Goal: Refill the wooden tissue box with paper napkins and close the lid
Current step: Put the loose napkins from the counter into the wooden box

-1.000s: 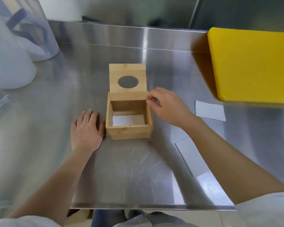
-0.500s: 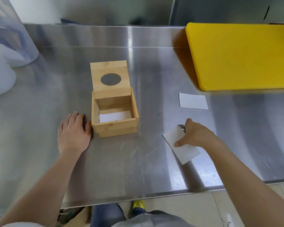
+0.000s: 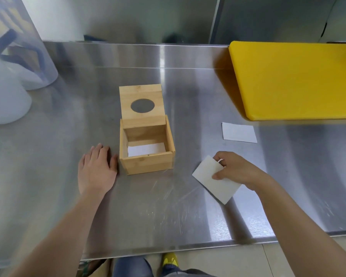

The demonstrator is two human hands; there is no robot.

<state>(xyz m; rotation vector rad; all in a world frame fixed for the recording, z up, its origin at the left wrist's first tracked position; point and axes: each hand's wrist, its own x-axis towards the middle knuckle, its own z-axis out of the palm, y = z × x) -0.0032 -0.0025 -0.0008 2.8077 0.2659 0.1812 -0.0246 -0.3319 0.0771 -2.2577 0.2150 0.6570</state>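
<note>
Near the middle of the steel table [image 3: 184, 206], the wooden tissue box [image 3: 148, 162] stands upright with its hinged lid [image 3: 141, 105] swung back toward the far edge; the lid's round hole faces up. One white napkin [image 3: 146, 149] lies flat on the box floor. The left hand [image 3: 95, 169] rests palm-down on the surface just beside the box's left wall, fingers extended and together, holding nothing; whether the fingertips touch the wood cannot be determined. To the right of the box, nearer the front edge, the right hand [image 3: 236, 169] pinches a folded white napkin [image 3: 216, 181], thumb on top and fingers curled over its far edge. This napkin sits at an angle to the table edges; whether it is lifted clear of the surface cannot be determined. A second loose napkin [image 3: 239, 132] lies flat farther back on the right, just in front of the yellow cutting board [image 3: 294, 80] that occupies the far right corner. Translucent plastic containers [image 3: 18, 62] stand at the far left corner.
</note>
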